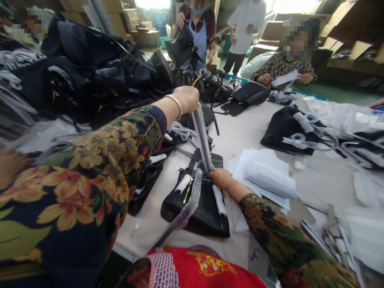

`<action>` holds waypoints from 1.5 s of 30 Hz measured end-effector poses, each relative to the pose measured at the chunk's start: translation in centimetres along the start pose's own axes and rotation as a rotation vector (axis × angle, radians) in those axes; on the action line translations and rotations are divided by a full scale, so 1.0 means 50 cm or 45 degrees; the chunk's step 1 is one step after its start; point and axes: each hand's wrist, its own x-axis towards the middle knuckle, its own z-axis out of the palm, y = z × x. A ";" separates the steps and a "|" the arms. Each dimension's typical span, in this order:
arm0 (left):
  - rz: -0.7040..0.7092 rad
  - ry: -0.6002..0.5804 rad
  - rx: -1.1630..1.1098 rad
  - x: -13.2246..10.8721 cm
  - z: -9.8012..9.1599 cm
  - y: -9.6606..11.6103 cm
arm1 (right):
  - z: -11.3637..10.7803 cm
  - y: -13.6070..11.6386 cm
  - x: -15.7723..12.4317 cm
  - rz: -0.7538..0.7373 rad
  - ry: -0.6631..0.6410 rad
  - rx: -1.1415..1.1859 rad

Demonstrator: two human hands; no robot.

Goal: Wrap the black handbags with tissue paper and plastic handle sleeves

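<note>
A black handbag [207, 212] with a gold zipper lies on the table in front of me. A strap [201, 138] in pale, clear wrapping stretches upward from it. My left hand [187, 99], raised, is closed around the strap's upper end. Lower down, my right hand [221, 178] pinches the strap close to the bag's top. Another length of plastic-wrapped strap [192, 196] drapes across the bag's front toward me. White wrapping [220, 200] covers parts of the bag at both sides.
White paper sheets [261, 160] lie right of the bag. A heap of black bags [90, 80] fills the left side. Another wrapped black bag [285, 128] sits at right. Across the table, a person in an apron [199, 40] holds a bag; a seated person [282, 74] holds paper.
</note>
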 end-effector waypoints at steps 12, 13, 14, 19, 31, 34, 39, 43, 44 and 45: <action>0.175 -0.009 0.040 -0.086 -0.081 0.064 | -0.014 0.035 0.015 0.359 0.127 0.307; 0.177 -0.006 0.053 -0.093 -0.084 0.065 | -0.009 0.033 0.022 0.365 0.108 0.333; 0.180 -0.004 0.072 -0.099 -0.086 0.066 | -0.001 0.030 0.030 0.375 0.085 0.352; 0.219 0.031 0.150 -0.127 -0.092 0.059 | 0.037 0.009 0.052 0.463 0.024 0.362; 0.076 -0.383 -0.642 -0.207 -0.150 0.006 | 0.045 -0.009 0.036 0.395 0.132 0.375; -0.085 -0.527 -0.892 -0.273 -0.139 -0.015 | 0.050 -0.007 0.032 0.386 0.158 0.383; -0.175 -0.815 -1.076 -0.443 -0.085 -0.035 | 0.062 0.002 0.034 0.411 0.171 0.429; -0.339 -1.008 -1.209 -0.592 -0.028 -0.019 | 0.075 0.010 0.040 0.432 0.177 0.479; -0.382 -1.028 -1.243 -0.624 -0.015 -0.009 | 0.078 0.011 0.041 0.438 0.176 0.486; -0.407 -1.032 -1.266 -0.652 -0.002 0.003 | 0.080 0.011 0.042 0.443 0.176 0.490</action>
